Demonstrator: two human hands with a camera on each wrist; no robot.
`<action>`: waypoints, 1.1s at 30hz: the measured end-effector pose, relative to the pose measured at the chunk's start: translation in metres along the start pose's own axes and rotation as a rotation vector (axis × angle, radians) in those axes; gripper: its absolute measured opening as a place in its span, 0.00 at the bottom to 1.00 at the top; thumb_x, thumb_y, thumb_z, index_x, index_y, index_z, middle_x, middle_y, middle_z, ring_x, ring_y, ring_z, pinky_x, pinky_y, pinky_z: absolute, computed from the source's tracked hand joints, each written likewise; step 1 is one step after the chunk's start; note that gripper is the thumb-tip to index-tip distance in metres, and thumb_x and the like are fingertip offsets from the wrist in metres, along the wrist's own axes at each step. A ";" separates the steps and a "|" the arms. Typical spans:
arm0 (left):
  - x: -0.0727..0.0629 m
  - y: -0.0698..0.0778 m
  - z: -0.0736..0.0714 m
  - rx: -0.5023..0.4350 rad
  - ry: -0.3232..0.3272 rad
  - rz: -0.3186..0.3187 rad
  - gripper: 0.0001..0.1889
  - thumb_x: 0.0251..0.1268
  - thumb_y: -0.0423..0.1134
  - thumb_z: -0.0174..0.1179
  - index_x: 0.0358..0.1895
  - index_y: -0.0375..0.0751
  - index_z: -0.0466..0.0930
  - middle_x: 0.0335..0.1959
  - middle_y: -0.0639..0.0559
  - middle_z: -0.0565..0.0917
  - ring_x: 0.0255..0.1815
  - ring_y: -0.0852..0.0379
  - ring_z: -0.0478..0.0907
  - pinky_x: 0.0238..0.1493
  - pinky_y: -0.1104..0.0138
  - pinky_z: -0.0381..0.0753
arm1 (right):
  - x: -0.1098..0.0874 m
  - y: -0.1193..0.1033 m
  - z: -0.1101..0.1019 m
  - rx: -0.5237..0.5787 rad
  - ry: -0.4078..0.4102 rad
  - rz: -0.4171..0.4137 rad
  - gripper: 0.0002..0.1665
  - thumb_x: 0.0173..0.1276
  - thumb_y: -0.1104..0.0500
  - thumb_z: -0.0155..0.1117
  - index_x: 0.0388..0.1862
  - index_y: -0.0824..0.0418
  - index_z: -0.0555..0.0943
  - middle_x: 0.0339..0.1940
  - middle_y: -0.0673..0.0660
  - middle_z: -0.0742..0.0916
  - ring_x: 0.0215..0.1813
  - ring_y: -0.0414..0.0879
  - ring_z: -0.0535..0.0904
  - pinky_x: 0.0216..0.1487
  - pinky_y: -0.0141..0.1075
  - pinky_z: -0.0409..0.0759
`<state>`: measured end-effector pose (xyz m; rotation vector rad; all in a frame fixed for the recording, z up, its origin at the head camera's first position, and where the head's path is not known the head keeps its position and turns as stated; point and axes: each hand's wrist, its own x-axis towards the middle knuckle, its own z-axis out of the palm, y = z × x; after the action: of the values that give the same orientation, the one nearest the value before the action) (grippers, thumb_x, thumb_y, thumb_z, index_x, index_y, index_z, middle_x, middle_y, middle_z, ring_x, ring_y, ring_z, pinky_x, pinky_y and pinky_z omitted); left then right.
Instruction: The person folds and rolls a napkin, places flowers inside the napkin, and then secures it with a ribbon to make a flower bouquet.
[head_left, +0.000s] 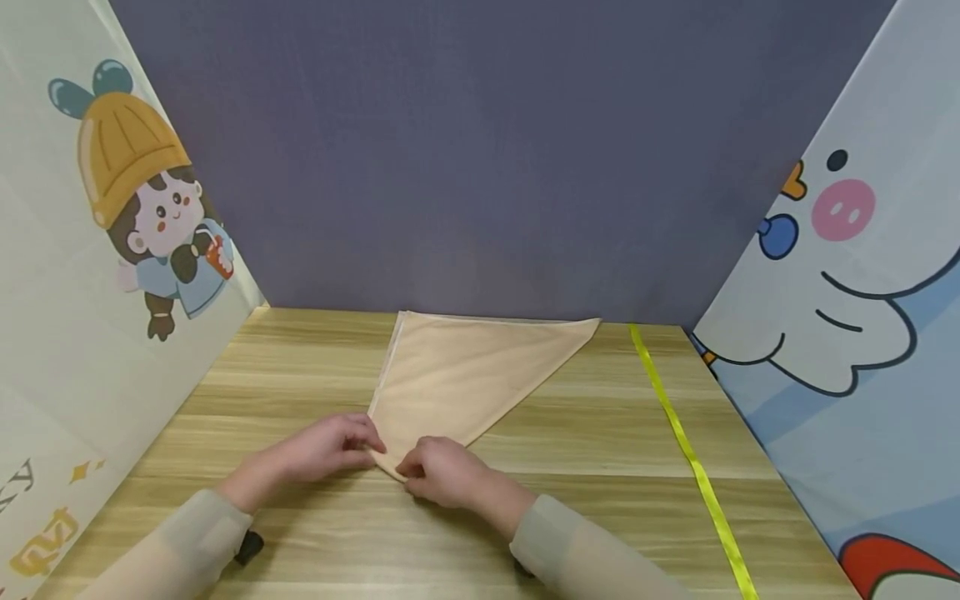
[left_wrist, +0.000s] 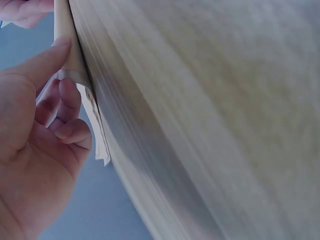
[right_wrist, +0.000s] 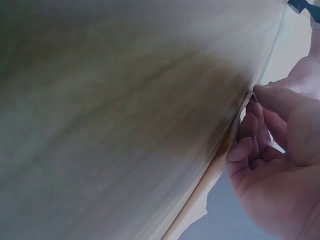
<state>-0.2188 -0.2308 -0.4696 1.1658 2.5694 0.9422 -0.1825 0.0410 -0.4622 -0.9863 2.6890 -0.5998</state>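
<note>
A peach-coloured cloth lies folded on the table, its slanted edge running from the back right to a narrow folded end near me. At that end's left corner my left hand pinches the cloth, thumb on top and fingers curled beneath, as the left wrist view shows. My right hand grips the right side of the same end between thumb and forefinger. In the right wrist view, the cloth's edge runs up into the fingers of the right hand. A short stretch of folded edge shows between both hands.
A yellow strip runs front to back along the right of the wood-grain table. A dark grey panel stands behind the table, and cartoon-printed sheets flank it on both sides. A small black object shows beside the left cuff.
</note>
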 end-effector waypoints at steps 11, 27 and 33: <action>0.006 -0.003 0.000 0.027 0.048 -0.004 0.08 0.79 0.39 0.68 0.51 0.47 0.95 0.46 0.59 0.92 0.49 0.65 0.85 0.54 0.65 0.85 | 0.004 0.021 -0.004 0.267 -0.017 0.064 0.11 0.80 0.56 0.69 0.55 0.52 0.94 0.50 0.45 0.95 0.46 0.31 0.83 0.50 0.28 0.81; 0.016 -0.004 0.002 -0.008 0.081 -0.112 0.03 0.79 0.38 0.68 0.44 0.49 0.91 0.39 0.61 0.89 0.37 0.70 0.78 0.42 0.69 0.81 | 0.006 0.024 -0.003 0.330 -0.014 0.091 0.10 0.81 0.59 0.67 0.47 0.50 0.94 0.36 0.41 0.91 0.32 0.31 0.76 0.39 0.26 0.76; 0.018 -0.005 0.002 0.037 0.095 -0.082 0.02 0.76 0.37 0.71 0.43 0.49 0.92 0.42 0.59 0.85 0.41 0.68 0.77 0.45 0.68 0.80 | 0.009 0.026 -0.003 0.325 -0.008 0.087 0.10 0.80 0.60 0.68 0.47 0.50 0.95 0.40 0.43 0.93 0.36 0.30 0.78 0.44 0.27 0.78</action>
<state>-0.2334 -0.2192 -0.4722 1.0391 2.6971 0.9583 -0.2049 0.0545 -0.4720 -0.7778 2.5022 -0.9727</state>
